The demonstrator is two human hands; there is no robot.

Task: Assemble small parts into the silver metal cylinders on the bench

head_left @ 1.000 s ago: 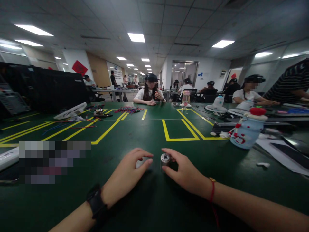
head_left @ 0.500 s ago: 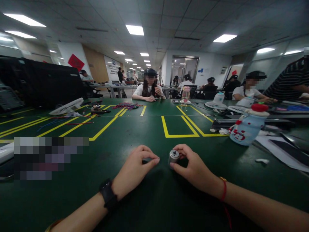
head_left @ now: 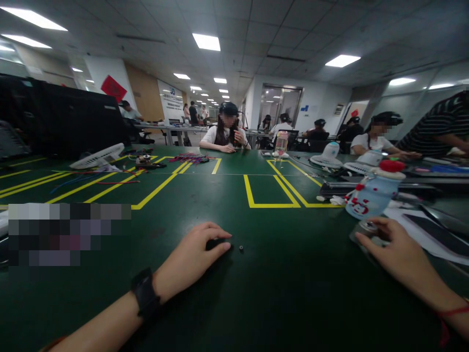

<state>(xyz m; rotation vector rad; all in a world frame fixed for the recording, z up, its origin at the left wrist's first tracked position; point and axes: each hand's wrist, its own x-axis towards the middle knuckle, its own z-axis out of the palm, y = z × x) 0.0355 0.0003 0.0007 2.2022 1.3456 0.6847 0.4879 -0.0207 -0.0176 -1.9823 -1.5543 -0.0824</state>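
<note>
Our right hand (head_left: 401,252) pinches a silver metal cylinder (head_left: 363,230) near a pale-blue, red-topped bottle (head_left: 377,193); our left hand (head_left: 186,254), fingers parted, could by brushing roll away the tiny round metal piece (head_left: 241,248) beside it.

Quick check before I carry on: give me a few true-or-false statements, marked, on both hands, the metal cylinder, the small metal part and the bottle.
1. The right hand holds the metal cylinder. True.
2. The left hand grips the small metal part. False: the part lies on the green table, just off the fingertips.
3. The light-blue bottle stands beyond the cylinder. True.
4. The black watch is on the right wrist. False: it is on the left.
</note>
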